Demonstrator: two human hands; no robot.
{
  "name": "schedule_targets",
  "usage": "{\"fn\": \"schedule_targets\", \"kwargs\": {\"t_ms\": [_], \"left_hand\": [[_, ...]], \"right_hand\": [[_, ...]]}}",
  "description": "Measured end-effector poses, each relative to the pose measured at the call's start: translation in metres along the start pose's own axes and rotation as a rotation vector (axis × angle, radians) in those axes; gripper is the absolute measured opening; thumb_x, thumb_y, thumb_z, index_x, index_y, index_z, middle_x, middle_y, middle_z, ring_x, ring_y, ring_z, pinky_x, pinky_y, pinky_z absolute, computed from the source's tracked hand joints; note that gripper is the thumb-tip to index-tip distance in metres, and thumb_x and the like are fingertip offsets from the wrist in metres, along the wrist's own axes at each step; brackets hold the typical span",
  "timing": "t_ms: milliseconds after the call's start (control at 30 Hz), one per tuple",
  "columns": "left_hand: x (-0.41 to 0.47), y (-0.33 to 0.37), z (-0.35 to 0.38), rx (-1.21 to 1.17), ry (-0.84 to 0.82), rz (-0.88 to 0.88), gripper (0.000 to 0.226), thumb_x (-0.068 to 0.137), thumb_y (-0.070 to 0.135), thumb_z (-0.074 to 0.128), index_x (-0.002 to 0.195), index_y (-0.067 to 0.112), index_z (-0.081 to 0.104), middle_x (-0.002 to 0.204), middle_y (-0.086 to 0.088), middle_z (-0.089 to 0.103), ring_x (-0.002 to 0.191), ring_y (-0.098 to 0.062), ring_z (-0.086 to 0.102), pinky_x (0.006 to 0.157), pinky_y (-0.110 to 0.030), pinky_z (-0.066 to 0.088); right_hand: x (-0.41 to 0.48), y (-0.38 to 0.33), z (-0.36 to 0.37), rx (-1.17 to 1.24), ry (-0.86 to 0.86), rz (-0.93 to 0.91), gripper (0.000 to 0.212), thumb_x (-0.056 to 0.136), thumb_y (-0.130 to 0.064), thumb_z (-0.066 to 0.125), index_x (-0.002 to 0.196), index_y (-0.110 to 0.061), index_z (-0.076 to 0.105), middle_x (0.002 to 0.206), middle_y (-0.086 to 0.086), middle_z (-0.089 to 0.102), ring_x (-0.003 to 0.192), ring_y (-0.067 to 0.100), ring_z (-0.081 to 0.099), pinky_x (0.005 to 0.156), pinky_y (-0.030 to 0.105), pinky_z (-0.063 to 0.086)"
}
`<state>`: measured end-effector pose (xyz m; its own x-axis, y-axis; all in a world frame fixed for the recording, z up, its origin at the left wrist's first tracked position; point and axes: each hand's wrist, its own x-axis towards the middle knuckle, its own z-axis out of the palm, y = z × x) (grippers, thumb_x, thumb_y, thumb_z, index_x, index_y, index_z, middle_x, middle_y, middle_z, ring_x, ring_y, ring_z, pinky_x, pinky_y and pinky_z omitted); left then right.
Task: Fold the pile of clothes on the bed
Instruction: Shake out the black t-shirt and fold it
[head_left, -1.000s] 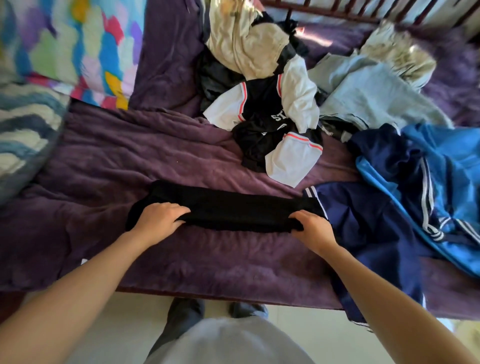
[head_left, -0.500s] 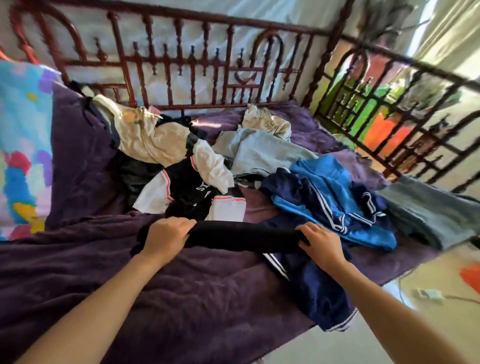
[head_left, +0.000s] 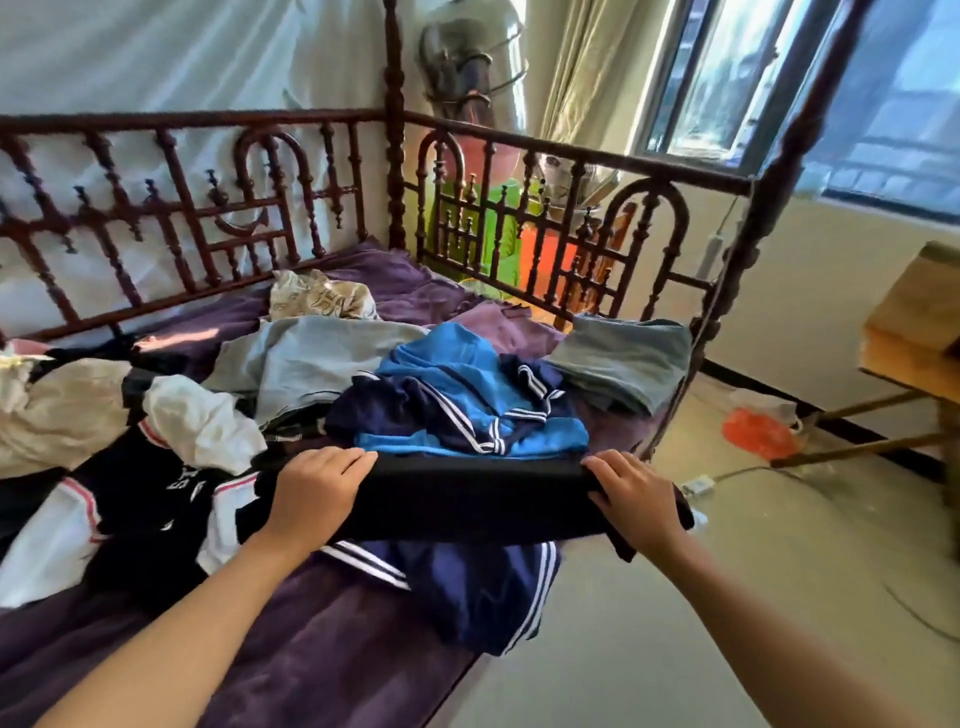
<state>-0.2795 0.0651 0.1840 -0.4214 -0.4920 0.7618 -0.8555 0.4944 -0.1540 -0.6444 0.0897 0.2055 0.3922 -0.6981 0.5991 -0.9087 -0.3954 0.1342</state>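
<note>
We hold the folded black garment (head_left: 467, 501) over the bed (head_left: 270, 654) edge | left grip (head_left: 311, 493) and right grip (head_left: 638, 500) each clasp an end | blue striped jacket (head_left: 457, 384) just behind; navy garment (head_left: 483, 592) beneath; folded grey stack (head_left: 623, 361) beyond

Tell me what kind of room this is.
Most likely a home bedroom: a carved dark wooden bed railing, a purple blanket with loose clothes heaped on it, and a curtained window at the right. The left hand and right hand hold a folded black garment.
</note>
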Motion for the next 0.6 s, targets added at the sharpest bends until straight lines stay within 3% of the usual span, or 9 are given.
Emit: {"fn": "schedule_targets", "kwargs": {"t_ms": [100, 300, 367, 500, 600], "left_hand": [[0.038, 0.045, 0.029, -0.025, 0.003, 0.041, 0.035, 0.067, 0.009, 0.042, 0.079, 0.008, 0.075, 0.077, -0.005, 0.072, 0.058, -0.023, 0.067, 0.052, -0.029, 0.052], [0.102, 0.106, 0.077, -0.098, 0.04, 0.085, 0.033, 0.069, 0.007, 0.044, 0.079, 0.008, 0.075, 0.076, -0.004, 0.072, 0.056, -0.022, 0.066, 0.051, -0.028, 0.05], [0.121, 0.117, 0.09, -0.121, 0.042, 0.1, 0.03, 0.071, 0.007, 0.046, 0.078, 0.008, 0.076, 0.074, -0.004, 0.072, 0.056, -0.022, 0.066, 0.051, -0.027, 0.05], [0.15, 0.124, 0.125, -0.143, 0.024, 0.138, 0.029, 0.071, 0.008, 0.047, 0.077, 0.008, 0.075, 0.074, -0.004, 0.072, 0.056, -0.021, 0.066, 0.051, -0.028, 0.05], [0.169, 0.123, 0.157, -0.165, 0.009, 0.131, 0.03, 0.069, 0.009, 0.047, 0.077, 0.009, 0.075, 0.074, -0.004, 0.071, 0.056, -0.021, 0.066, 0.052, -0.028, 0.051]], "right_hand": [[-0.023, 0.057, -0.014, -0.059, -0.019, 0.028, 0.028, 0.07, -0.03, 0.045, 0.095, -0.019, 0.051, 0.078, 0.0, 0.067, 0.064, 0.02, 0.066, 0.046, 0.022, 0.047], [-0.052, 0.143, -0.029, -0.103, -0.008, 0.074, 0.022, 0.07, -0.023, 0.053, 0.084, -0.012, 0.066, 0.074, 0.003, 0.066, 0.061, 0.022, 0.065, 0.046, 0.024, 0.048], [-0.055, 0.162, -0.028, -0.114, -0.019, 0.105, 0.02, 0.064, -0.02, 0.06, 0.08, -0.011, 0.068, 0.074, 0.002, 0.065, 0.061, 0.022, 0.065, 0.044, 0.024, 0.047], [-0.054, 0.189, -0.019, -0.14, -0.008, 0.119, 0.029, 0.07, -0.025, 0.045, 0.078, -0.011, 0.069, 0.072, 0.001, 0.065, 0.058, 0.02, 0.064, 0.042, 0.02, 0.044], [-0.046, 0.209, -0.006, -0.138, -0.01, 0.118, 0.029, 0.071, -0.025, 0.043, 0.079, -0.011, 0.068, 0.072, 0.0, 0.066, 0.058, 0.018, 0.064, 0.042, 0.019, 0.043]]}}
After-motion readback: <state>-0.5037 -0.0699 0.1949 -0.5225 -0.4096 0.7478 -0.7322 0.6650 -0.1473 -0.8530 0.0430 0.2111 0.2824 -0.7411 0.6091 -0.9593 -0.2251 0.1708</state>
